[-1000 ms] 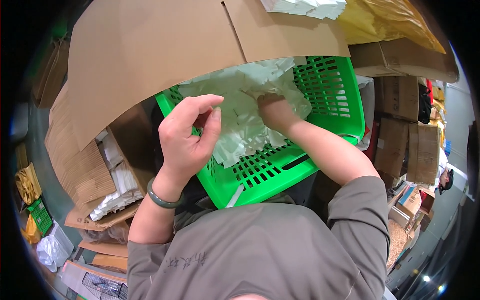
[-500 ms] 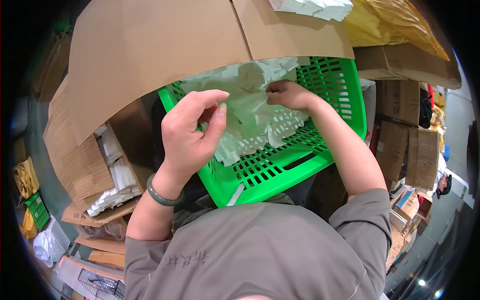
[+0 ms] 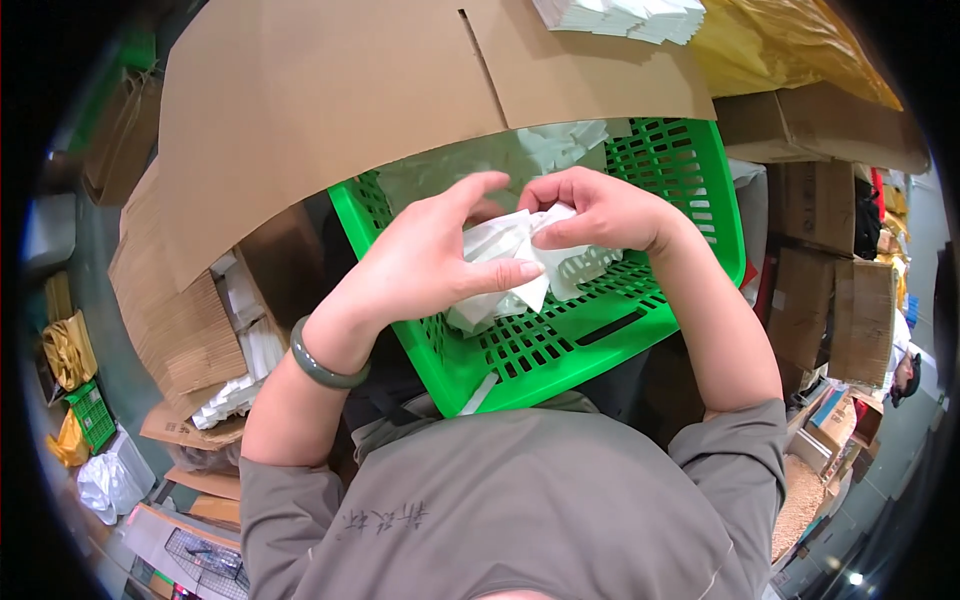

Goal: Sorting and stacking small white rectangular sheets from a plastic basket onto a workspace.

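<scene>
My right hand (image 3: 580,215) pinches a few white folded pieces (image 3: 522,238), which look like thin paper or sheet, above the green perforated basket (image 3: 705,180). My left hand (image 3: 450,240) is cupped beside these pieces, its index finger raised apart from the thumb, which touches them; some of its fingertips are partly hidden. More white pieces (image 3: 565,140) lie deeper in the basket, partly behind my hands.
A large cardboard flap (image 3: 330,90) overhangs the basket. A white stack (image 3: 620,15) and yellow plastic (image 3: 790,45) sit above it. Boxes stand at right (image 3: 805,300) and an open carton with white stacks (image 3: 255,350) at left. A person (image 3: 905,365) is at the far right edge.
My right hand has come up and left out of the basket's depth with white pieces. My left hand has moved in toward them, lowering and opening its thumb.
</scene>
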Demonstrator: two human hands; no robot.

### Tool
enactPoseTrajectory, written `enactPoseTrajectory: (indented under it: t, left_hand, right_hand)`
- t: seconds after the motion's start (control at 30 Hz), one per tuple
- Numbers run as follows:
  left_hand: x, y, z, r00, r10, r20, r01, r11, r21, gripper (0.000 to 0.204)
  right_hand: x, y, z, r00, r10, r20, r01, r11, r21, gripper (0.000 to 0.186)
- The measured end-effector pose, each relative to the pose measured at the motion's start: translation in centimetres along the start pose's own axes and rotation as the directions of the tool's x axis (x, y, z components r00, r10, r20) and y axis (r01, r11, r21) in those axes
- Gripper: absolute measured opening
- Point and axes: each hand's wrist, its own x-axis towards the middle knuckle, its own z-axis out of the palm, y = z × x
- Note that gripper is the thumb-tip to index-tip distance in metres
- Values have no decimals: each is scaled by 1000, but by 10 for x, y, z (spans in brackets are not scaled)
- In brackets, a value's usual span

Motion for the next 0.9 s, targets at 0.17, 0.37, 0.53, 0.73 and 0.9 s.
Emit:
enactPoseTrajectory:
  t: [0.17, 0.37, 0.53, 0.73, 0.9]
  left_hand:
    - [3, 1, 6, 978, -113, 177, 183, 875, -448, 50]
    - [-6, 0, 17, 985, -171, 6, 104, 574, -812, 36]
    - [-12, -14, 33, 985, -165, -50, 30, 451, -892, 36]
    - [-11, -12, 29, 990, -104, -94, -65, 250, -966, 36]
    - [-8, -11, 30, 995, -39, -87, -77, 203, -976, 36]
  right_hand:
    - [-15, -21, 15, 973, -117, -198, 169, 948, 271, 34]
    - [-26, -4, 27, 938, -81, -338, 234, 865, 443, 41]
    - [-28, 4, 63, 890, -194, -413, 384, 809, 446, 33]
    - [-35, 4, 90, 841, -198, -503, 430, 809, 401, 30]
    - [-51, -3, 93, 804, -224, -551, 407, 883, 234, 22]
